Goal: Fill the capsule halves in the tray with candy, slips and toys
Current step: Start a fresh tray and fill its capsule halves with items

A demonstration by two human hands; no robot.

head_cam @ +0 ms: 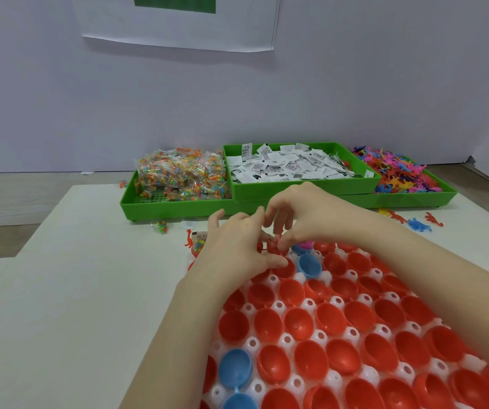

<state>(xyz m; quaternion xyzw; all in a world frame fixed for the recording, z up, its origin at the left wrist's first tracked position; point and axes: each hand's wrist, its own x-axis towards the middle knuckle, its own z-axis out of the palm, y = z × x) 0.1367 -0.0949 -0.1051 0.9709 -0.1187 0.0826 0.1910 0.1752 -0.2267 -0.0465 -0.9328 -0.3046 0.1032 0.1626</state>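
Observation:
A white tray [336,379] full of red capsule halves [268,324] and a few blue ones [309,265] fills the lower right. My left hand [234,246] and my right hand [299,215] meet over the tray's far left corner. Together their fingertips pinch a small red toy [274,246] just above a red half. Beyond them, green bins hold candy packets [181,174], white paper slips [290,165] and colourful toys [397,172].
Loose pieces lie on the white table [89,290]: a candy packet [162,226], a slip [187,225], a red toy [189,242] left of my hands, and red and blue toys [417,223] at the right. A grey wall stands behind the bins.

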